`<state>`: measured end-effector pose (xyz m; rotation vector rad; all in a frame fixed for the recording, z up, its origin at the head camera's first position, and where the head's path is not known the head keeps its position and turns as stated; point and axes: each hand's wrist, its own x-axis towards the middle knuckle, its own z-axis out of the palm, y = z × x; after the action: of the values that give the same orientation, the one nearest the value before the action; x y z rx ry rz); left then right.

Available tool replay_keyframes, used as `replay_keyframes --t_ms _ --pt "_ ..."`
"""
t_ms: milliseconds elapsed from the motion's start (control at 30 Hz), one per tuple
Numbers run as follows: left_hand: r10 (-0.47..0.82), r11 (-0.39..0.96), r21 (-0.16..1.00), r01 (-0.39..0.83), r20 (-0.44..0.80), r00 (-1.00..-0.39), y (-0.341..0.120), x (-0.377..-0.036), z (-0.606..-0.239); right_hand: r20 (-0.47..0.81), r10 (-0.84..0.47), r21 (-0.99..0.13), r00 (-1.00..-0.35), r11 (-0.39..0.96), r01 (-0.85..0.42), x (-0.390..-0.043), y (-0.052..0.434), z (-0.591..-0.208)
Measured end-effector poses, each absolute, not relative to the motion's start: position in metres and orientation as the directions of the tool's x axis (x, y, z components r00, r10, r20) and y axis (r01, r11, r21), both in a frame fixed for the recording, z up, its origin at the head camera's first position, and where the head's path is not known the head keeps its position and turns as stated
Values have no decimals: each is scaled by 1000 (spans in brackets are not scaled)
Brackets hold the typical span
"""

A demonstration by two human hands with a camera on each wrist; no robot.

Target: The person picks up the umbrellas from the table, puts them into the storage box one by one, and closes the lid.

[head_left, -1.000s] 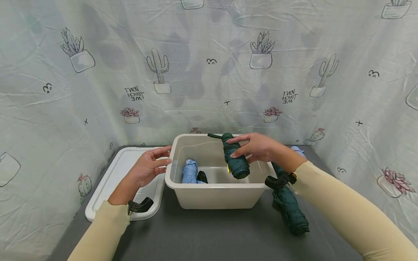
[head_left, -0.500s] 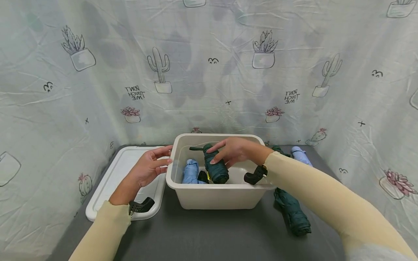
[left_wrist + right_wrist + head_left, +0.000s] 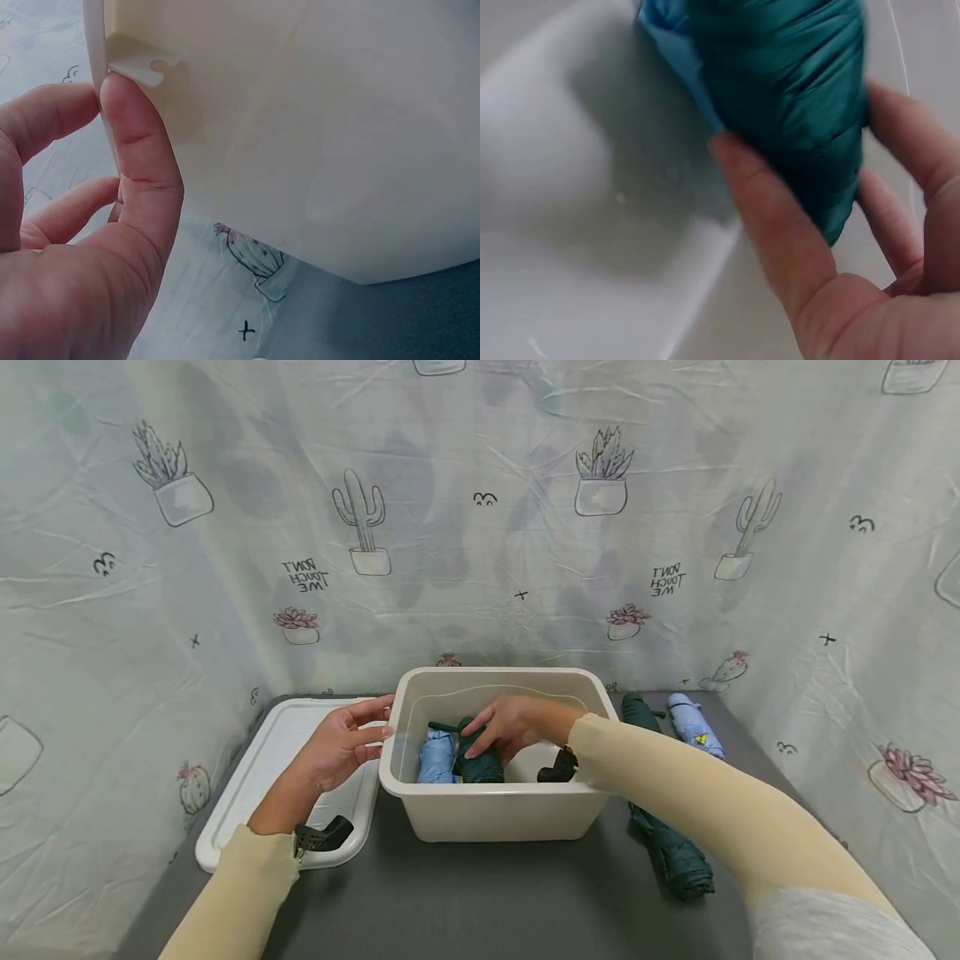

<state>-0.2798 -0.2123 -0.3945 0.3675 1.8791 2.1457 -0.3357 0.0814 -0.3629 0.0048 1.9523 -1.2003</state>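
Note:
In the head view a beige plastic storage box (image 3: 497, 815) stands on the dark table. Inside it, my right hand (image 3: 517, 727) grips a dark green folded umbrella (image 3: 482, 768), thumb on one side and fingers on the other. The right wrist view shows this umbrella (image 3: 787, 97) low in the box, close against blue fabric. A light blue folded umbrella (image 3: 437, 758) lies at the box's left end. My left hand (image 3: 341, 745) holds the box's left rim; in the left wrist view its thumb (image 3: 142, 142) lies against the outer wall, just under the rim.
A white lid (image 3: 251, 781) lies flat left of the box, below my left forearm. On the right, another dark green folded umbrella (image 3: 673, 852) and a light blue one (image 3: 693, 723) lie on the table (image 3: 465, 902). A patterned curtain (image 3: 487, 552) hangs behind.
My right hand has moved left and down into the box with the dark green umbrella, which now sits beside the blue one. My left hand stays at the rim.

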Motion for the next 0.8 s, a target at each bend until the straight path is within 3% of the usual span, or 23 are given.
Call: replay_keyframes --t_ms 467,800 --pt "361 -126 991 -33 15 -932 -212 -278 -392 -646 -456 -732 -613 598 327 -338 88 -363" --pt "350 -116 993 -33 10 -937 -211 -277 -391 -614 -527 -772 -588 554 310 -336 95 -343"
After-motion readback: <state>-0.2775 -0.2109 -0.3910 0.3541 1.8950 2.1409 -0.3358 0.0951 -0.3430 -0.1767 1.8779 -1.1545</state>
